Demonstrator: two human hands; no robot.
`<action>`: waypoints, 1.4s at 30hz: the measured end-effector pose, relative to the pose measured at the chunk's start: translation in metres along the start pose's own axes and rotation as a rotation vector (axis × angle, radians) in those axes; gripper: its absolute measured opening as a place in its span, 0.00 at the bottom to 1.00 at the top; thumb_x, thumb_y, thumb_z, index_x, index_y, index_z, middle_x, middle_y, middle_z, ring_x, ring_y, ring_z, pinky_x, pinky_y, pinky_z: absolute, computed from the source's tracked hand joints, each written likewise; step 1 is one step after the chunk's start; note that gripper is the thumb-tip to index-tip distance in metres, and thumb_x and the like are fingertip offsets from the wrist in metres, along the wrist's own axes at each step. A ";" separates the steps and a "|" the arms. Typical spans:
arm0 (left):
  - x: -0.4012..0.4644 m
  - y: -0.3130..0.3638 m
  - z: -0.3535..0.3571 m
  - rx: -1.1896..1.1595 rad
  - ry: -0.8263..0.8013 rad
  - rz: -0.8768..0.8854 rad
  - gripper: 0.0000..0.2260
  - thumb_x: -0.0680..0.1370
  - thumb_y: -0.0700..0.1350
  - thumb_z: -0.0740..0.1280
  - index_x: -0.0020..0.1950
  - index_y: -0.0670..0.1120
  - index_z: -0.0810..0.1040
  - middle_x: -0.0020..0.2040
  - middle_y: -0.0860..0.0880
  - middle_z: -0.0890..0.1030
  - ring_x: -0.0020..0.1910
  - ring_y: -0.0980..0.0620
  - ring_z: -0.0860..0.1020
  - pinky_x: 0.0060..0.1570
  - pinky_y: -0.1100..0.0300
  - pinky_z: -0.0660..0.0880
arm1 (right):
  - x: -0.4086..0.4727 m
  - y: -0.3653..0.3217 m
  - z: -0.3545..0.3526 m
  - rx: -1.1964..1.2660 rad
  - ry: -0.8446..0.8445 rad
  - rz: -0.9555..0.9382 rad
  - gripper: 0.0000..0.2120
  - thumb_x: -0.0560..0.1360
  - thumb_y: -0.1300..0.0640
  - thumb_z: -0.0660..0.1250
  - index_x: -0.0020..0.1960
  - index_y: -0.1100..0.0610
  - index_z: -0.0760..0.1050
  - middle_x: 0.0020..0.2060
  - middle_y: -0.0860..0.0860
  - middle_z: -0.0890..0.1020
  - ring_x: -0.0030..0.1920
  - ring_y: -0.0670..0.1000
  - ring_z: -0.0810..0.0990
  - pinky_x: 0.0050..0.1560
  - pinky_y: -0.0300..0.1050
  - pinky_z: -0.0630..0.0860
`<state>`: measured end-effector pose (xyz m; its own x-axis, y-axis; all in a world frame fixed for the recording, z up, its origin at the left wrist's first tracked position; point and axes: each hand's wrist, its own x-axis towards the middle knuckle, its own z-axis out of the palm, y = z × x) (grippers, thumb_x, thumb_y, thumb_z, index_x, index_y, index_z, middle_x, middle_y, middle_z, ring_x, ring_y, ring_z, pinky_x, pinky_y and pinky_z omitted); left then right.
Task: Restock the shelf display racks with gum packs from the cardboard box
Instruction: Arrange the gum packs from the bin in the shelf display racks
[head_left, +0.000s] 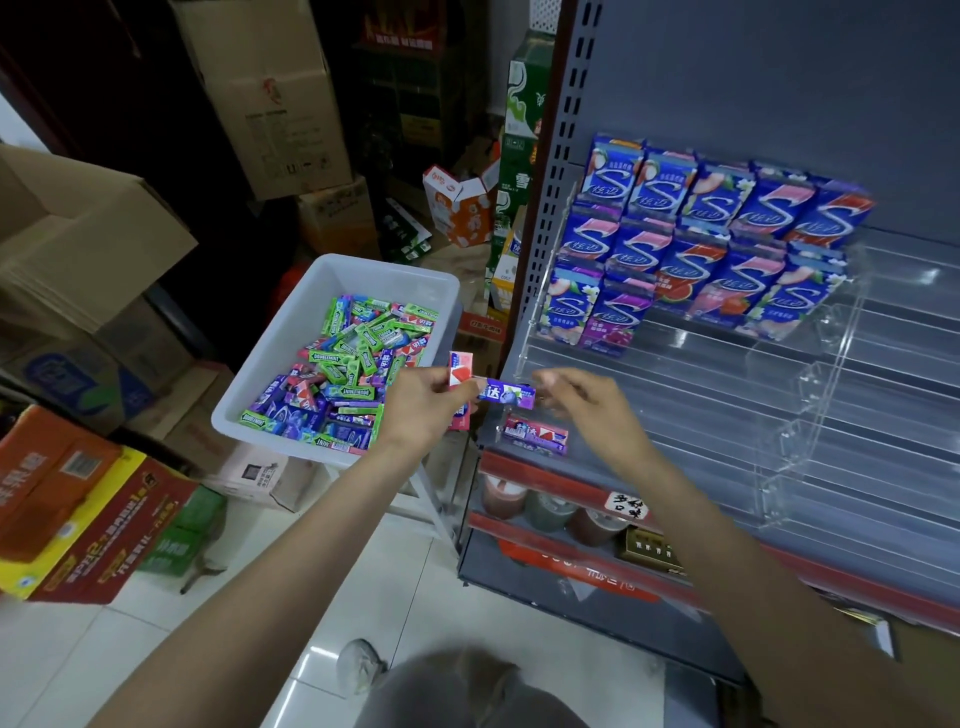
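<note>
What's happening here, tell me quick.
A person is restocking gum at a shelf. The left hand holds a few slim packs, among them a pink-and-red pack. A purple pack spans between the hands, its far end at the right hand fingertips. A white bin of loose gum packs stands on the left. The clear acrylic rack has its upper tiers filled with blue cartons, its lower tiers mostly bare; one pack already lies at the bottom front.

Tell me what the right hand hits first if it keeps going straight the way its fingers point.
The right hand points left, its fingertips at the purple gum stick that the left hand holds out. That stick comes first, then the left hand. Depth looks matched, though one view cannot confirm it.
</note>
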<state>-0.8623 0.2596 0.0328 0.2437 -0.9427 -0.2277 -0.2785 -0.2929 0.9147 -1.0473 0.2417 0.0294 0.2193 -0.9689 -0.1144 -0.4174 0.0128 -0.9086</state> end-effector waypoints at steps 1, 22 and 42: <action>0.000 0.001 0.005 -0.024 -0.023 -0.004 0.08 0.74 0.44 0.72 0.36 0.42 0.81 0.22 0.57 0.75 0.22 0.62 0.72 0.29 0.67 0.68 | -0.002 -0.004 -0.005 0.088 -0.026 0.020 0.09 0.77 0.57 0.64 0.55 0.55 0.79 0.46 0.46 0.82 0.45 0.43 0.80 0.51 0.39 0.77; 0.003 0.000 0.029 -0.031 -0.241 0.043 0.03 0.77 0.40 0.67 0.48 0.41 0.79 0.37 0.48 0.82 0.30 0.60 0.79 0.34 0.65 0.76 | 0.000 0.025 -0.017 0.090 0.070 0.044 0.06 0.72 0.65 0.70 0.45 0.56 0.79 0.39 0.48 0.82 0.44 0.45 0.80 0.44 0.35 0.78; 0.013 -0.023 0.003 0.022 -0.056 0.007 0.02 0.76 0.40 0.68 0.43 0.44 0.79 0.33 0.52 0.80 0.26 0.65 0.77 0.29 0.73 0.72 | -0.005 0.047 0.018 -0.764 -0.166 0.062 0.19 0.80 0.53 0.58 0.70 0.57 0.68 0.61 0.54 0.69 0.64 0.52 0.67 0.66 0.50 0.69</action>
<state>-0.8556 0.2542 0.0074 0.1895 -0.9520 -0.2403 -0.3000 -0.2892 0.9090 -1.0526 0.2514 -0.0203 0.2794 -0.9217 -0.2691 -0.9110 -0.1659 -0.3776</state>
